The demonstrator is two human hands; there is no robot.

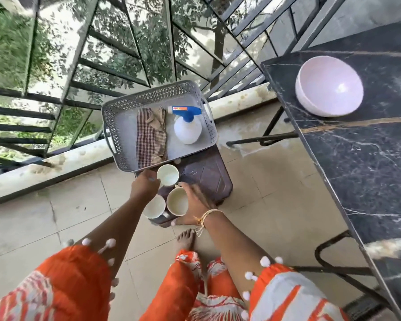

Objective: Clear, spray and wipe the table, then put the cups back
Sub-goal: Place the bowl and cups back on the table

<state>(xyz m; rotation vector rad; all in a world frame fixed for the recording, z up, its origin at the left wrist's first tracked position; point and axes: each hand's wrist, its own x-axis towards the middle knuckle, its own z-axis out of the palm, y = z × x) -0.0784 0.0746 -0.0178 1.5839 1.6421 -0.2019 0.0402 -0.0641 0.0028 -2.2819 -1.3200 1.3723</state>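
Three white cups stand on a low brown stool [208, 174]. My left hand [145, 185] grips the far cup [168, 174] at its left rim. Just right of the middle cup [177, 201], my right hand [196, 202] is blurred with its fingers wrapped around the cup's side. The near cup [153, 207] sits partly under my left wrist. A grey basket [116, 119] on the stool's far end holds a checked cloth [149, 135] and a white spray bottle [187, 126] with a blue head. The black marble table [368, 147] stands at the right.
A pale pink bowl [329, 89] sits on the table's far part. A black metal railing [56, 100] and a stone ledge run behind the stool. My bare foot [185, 239] is on the tiled floor just before the stool. The table's black metal legs [273, 126] stand right of the stool.
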